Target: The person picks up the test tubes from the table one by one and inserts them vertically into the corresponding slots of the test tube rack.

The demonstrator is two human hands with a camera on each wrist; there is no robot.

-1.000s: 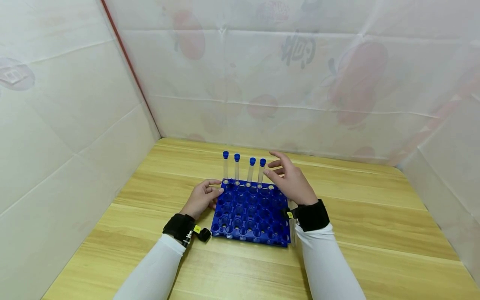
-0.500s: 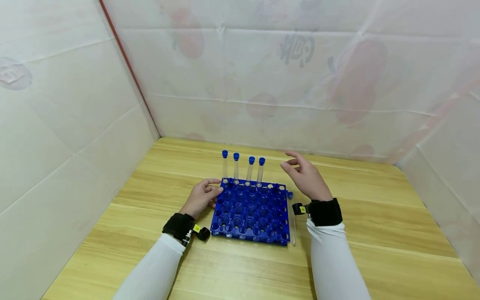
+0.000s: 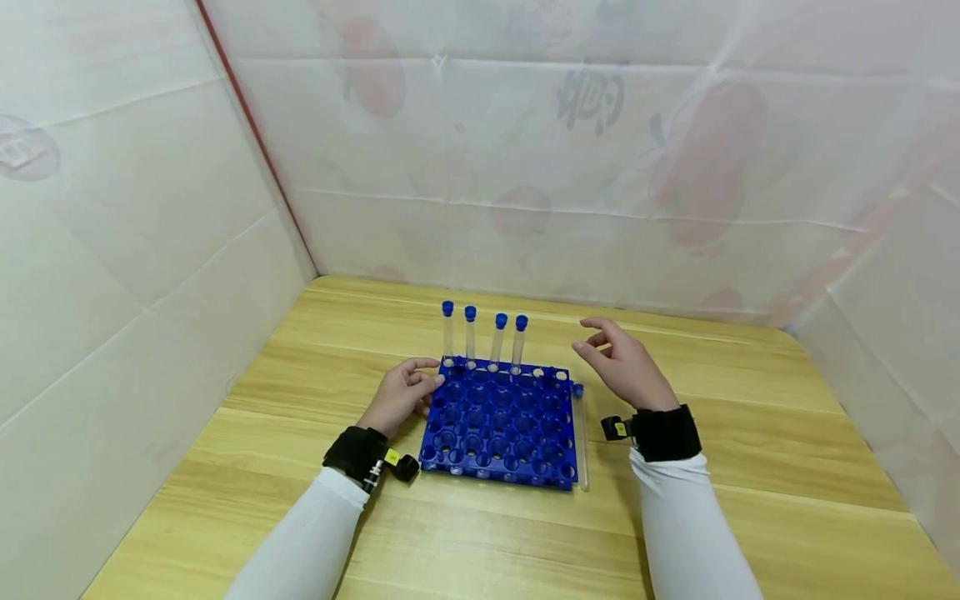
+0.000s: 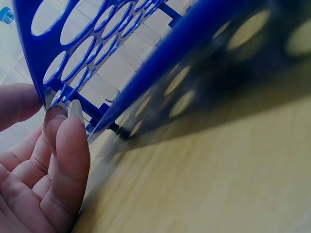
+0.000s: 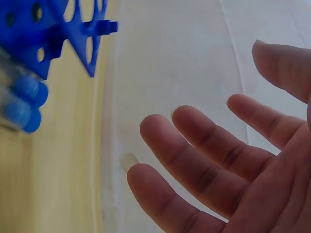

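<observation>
left hand (image 3: 401, 396) touches left edge of blue rack (image 3: 498, 425), fingertips (image 4: 65, 116) lightly bent against its corner. loose tube (image 3: 579, 433) lies flat between rack and right wrist. right hand (image 3: 626, 367) empty, fingers relaxed and spread, near rack's far right corner. four capped tubes (image 3: 483, 342) upright in far row.

My right wrist view cuts my right hand (image 5: 233, 160) off at the palm, and the loose tubes (image 5: 22, 99) there are a blur.
</observation>
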